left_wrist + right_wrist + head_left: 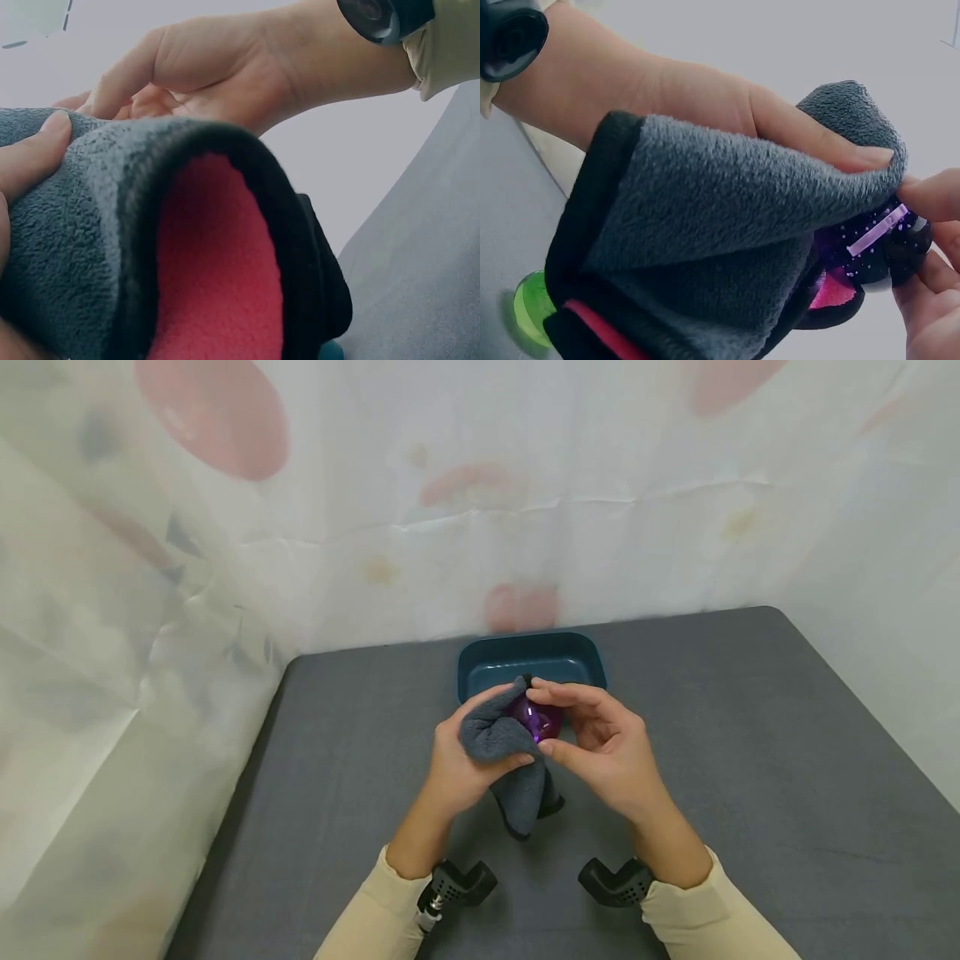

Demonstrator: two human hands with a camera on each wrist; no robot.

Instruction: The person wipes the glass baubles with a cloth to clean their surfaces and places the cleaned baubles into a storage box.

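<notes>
A dark grey table (750, 760) stands enclosed behind and on both sides by white, pink-blotched sheeting (465, 510), evenly lit.
</notes>
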